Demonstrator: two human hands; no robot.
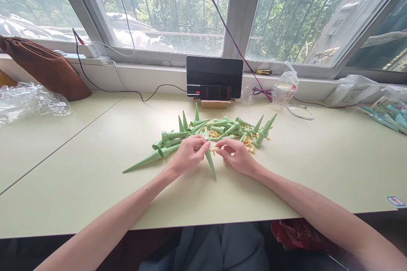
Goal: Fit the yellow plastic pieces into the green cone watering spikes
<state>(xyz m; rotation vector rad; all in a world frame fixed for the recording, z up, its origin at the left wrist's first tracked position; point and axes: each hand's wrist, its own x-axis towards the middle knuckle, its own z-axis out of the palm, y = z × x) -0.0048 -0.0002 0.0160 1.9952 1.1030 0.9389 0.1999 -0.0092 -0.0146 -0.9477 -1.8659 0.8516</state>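
My left hand is closed around a green plastic spike, whose tapered tip points down toward me. In my right hand, thumb and fingers pinch a small yellow plastic valve close to the spike's side. Whether the two parts touch I cannot tell. Beyond both hands lies a loose heap of green spikes, some upright and some on their sides. Several small yellow valves are scattered among them. One long spike rests to the left of my left hand.
A dark tablet with a phone before it leans on a small cardboard stand at the back. Cables run along the windowsill. A brown bag and clear plastic are at left, plastic bags at right.
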